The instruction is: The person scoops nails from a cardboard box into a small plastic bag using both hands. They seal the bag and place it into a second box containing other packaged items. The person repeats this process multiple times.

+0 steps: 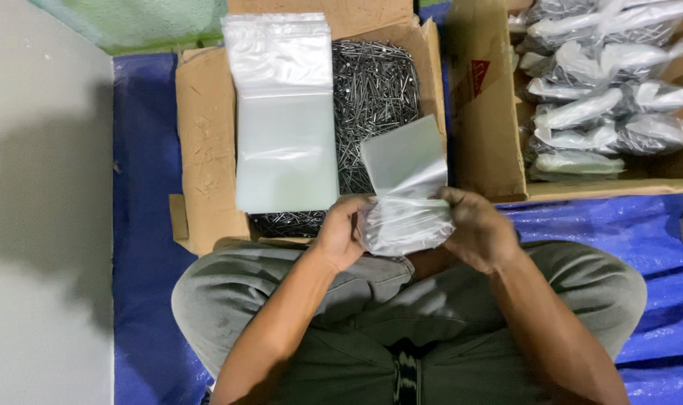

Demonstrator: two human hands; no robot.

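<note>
A seated person holds a small clear plastic bag (405, 217) between both hands just above the lap, at the near edge of an open cardboard box of nails (375, 97). The left hand (341, 232) grips the bag's left end and the right hand (476, 229) its right end, fingers of both curled and pinching the plastic, so the filled part's long axis runs left to right between them, each hand equally close. The bag looks translucent and crumpled, grey with nails inside, its empty upper flap standing up toward the far side. A stack of flat empty bags (285, 112) lies on the box, left of the nails. At far right, a second box (484, 112) holds filled bags (604, 97). Blue tarpaulin (143, 225) covers the floor.
</note>
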